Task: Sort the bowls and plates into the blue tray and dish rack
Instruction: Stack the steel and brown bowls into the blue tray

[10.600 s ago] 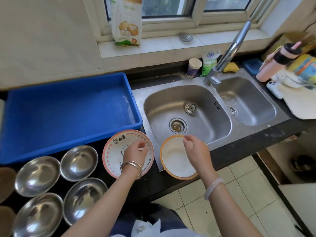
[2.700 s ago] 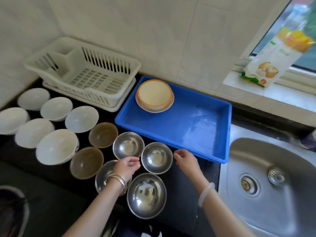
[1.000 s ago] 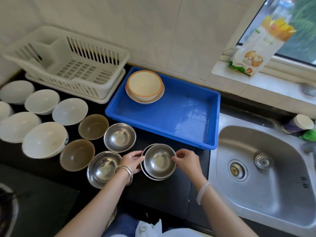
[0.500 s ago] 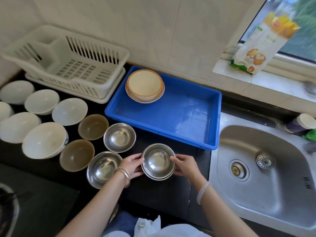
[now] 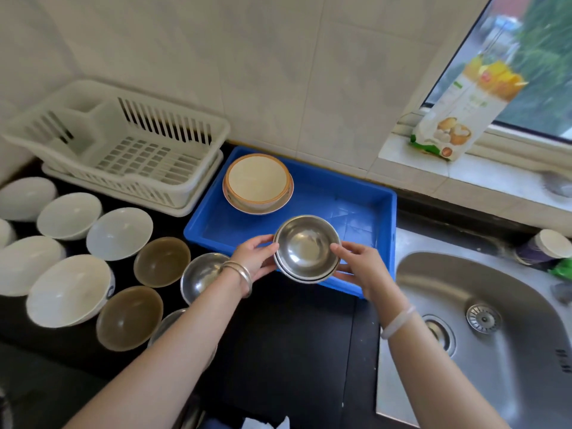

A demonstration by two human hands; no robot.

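My left hand and my right hand grip a stack of two steel bowls by its sides, held in the air over the near rim of the blue tray. In the tray's far left corner an orange-rimmed bowl sits on a pink-rimmed plate. The white dish rack stands left of the tray with nothing in it. Two more steel bowls lie on the black counter, partly hidden by my left arm.
Several white bowls and two brown bowls lie on the counter at the left. A steel sink is at the right. A flour bag leans on the window sill, a paper cup beside the sink.
Both hands have lifted the stacked steel bowls off the counter and carried them forward over the blue tray's near edge.
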